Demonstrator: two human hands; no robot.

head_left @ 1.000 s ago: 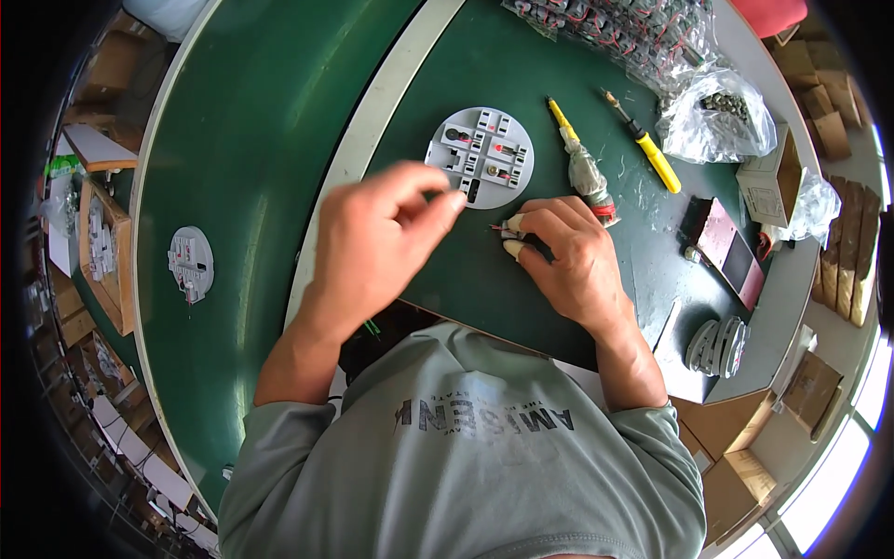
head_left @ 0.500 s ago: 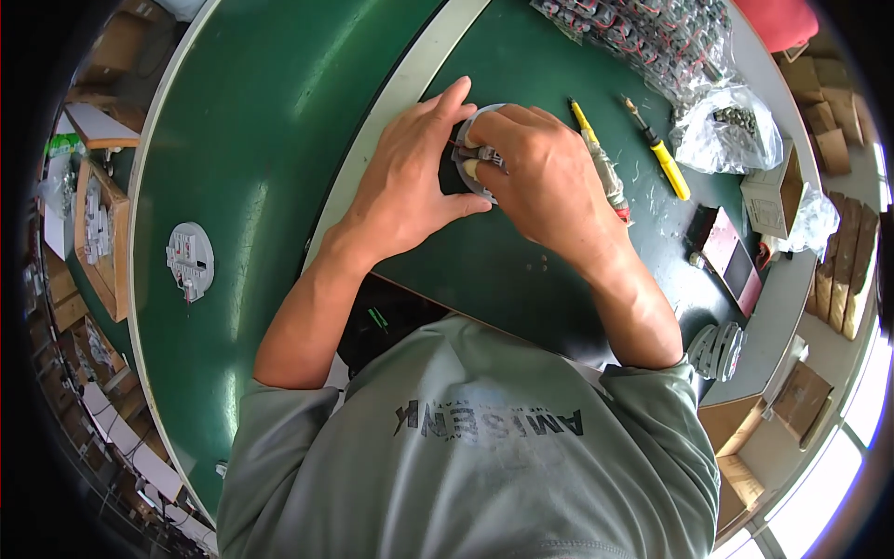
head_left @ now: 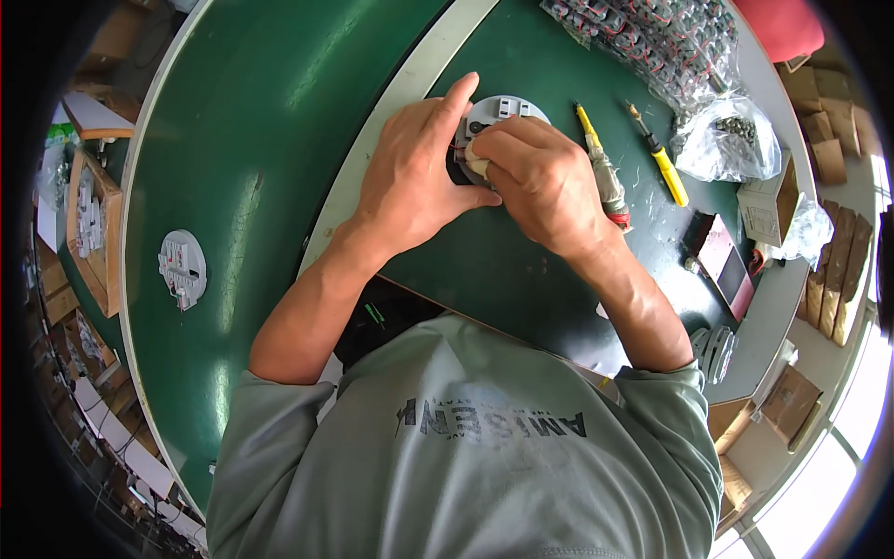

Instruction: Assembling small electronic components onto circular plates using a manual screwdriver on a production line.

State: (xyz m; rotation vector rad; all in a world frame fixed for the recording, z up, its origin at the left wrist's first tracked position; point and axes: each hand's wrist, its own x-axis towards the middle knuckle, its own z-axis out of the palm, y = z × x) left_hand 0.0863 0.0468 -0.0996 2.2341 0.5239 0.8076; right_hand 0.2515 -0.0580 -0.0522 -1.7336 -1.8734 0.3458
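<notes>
Round grey plastic base (head_left: 507,110) on the green table (head_left: 279,140): my left hand (head_left: 414,177) steadies its edge, index finger raised. My right hand (head_left: 540,182) is closed, pinching a small pale part (head_left: 475,158) onto it, beside the yellow-handled screwdriver (head_left: 659,154).

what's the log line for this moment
left hand: on round grey part | right hand: on same part | yellow screwdriver: lying apart

Dark green table (head_left: 279,140), pale grey round disc (head_left: 503,112), yellow-handled screwdriver (head_left: 663,160), grey-green shirt (head_left: 466,466)

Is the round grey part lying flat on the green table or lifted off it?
Cannot tell. Both hands, left and right, cover most of the round grey part; only its far edge shows over the green table.
</notes>
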